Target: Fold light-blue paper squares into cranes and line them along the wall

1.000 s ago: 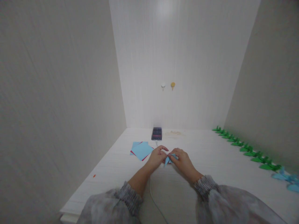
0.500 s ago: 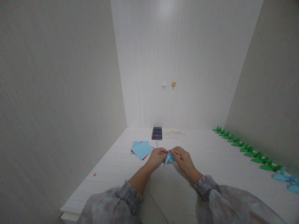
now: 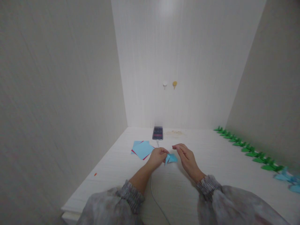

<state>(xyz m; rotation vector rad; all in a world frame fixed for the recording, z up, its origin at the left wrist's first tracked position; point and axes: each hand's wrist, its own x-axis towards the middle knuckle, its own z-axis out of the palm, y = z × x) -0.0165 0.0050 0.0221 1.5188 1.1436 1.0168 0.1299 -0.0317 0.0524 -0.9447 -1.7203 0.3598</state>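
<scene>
A small folded light-blue paper piece (image 3: 171, 158) lies at the middle of the white table (image 3: 217, 162). My left hand (image 3: 157, 157) is closed in a pinch on the paper's left edge. My right hand (image 3: 185, 157) hovers just right of the paper with its fingers stretched out and apart, holding nothing.
A stack of blue and red paper squares (image 3: 142, 149) lies left of my hands. A dark phone (image 3: 157, 133) leans at the back wall, its cable (image 3: 156, 197) running toward me. Green folded paper pieces (image 3: 246, 149) line the right wall, with blue ones (image 3: 287, 180) nearer. Two hooks (image 3: 170, 84) hang on the back wall.
My right hand has let go of the folded blue paper and lifted slightly to the right, fingers opening. My left hand keeps its pinch on it.
</scene>
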